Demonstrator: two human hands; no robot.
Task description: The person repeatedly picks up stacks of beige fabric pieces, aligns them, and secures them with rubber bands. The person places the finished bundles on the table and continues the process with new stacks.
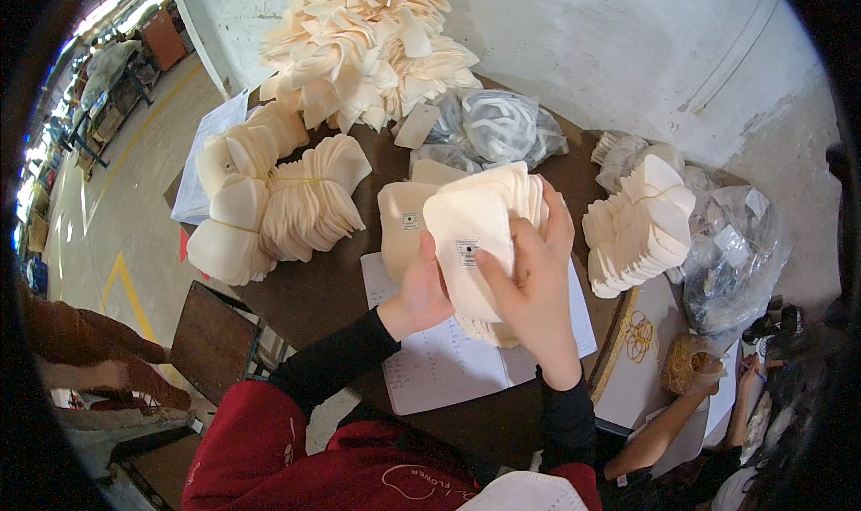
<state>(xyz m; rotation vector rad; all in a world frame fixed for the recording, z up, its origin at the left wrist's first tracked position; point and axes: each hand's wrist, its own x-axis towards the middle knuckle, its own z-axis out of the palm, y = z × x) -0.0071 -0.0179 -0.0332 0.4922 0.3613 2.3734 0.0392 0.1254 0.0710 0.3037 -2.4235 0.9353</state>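
My right hand (pixel 536 282) grips a thick stack of cream foam pads (pixel 489 220), thumb pressed on the front pad beside its small printed label. My left hand (pixel 420 294) holds the lower left edge of the same stack, beside another cream pad (pixel 404 224) lying just to the left. An open notebook (pixel 439 363) with handwriting lies on the dark brown table (pixel 332 287) under both hands.
Tied bundles of cream pads (pixel 269 206) lie at left and a tied bundle (pixel 639 224) at right. A loose heap of pads (pixel 363 45) rises at the back. Clear plastic bags (pixel 498 130) sit behind. Rubber bands (pixel 639 336) and another person's arm (pixel 668 426) are at lower right.
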